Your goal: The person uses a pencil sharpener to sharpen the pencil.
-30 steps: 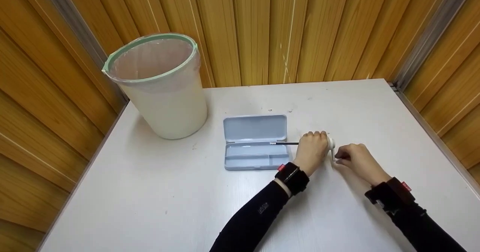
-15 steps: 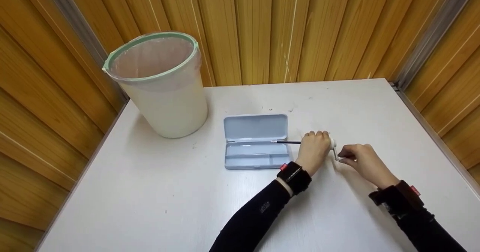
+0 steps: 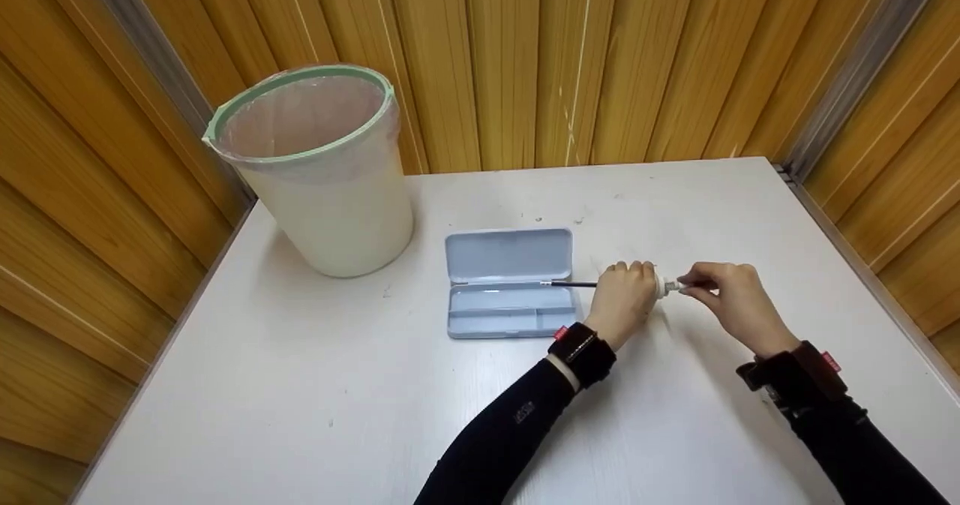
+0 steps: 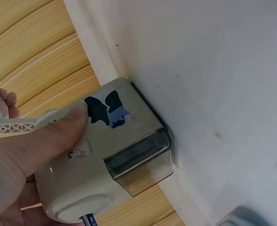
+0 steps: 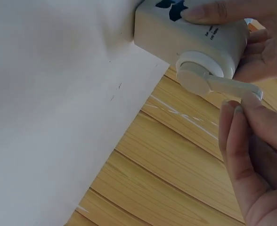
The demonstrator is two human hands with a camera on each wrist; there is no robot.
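Observation:
A white hand-crank pencil sharpener (image 4: 105,155) (image 5: 195,37) stands on the white table (image 3: 375,385), right of an open blue pencil case (image 3: 510,281). My left hand (image 3: 624,299) grips its body, thumb (image 4: 53,134) across the top. A dark pencil (image 3: 576,284) sticks out of its left end, over the case. My right hand (image 3: 727,295) pinches the white crank handle (image 5: 223,84) (image 4: 20,126) at the sharpener's right end. The sharpener's clear shavings drawer (image 4: 138,162) shows in the left wrist view.
A white bin (image 3: 315,167) with a green rim and clear liner stands at the table's back left. Wooden slat walls (image 3: 525,62) close in the back and both sides. The table's right edge (image 3: 862,265) lies near my right hand.
My right hand has swung the crank handle up from below the sharpener's end to level with it. The left hand and the pencil have stayed put.

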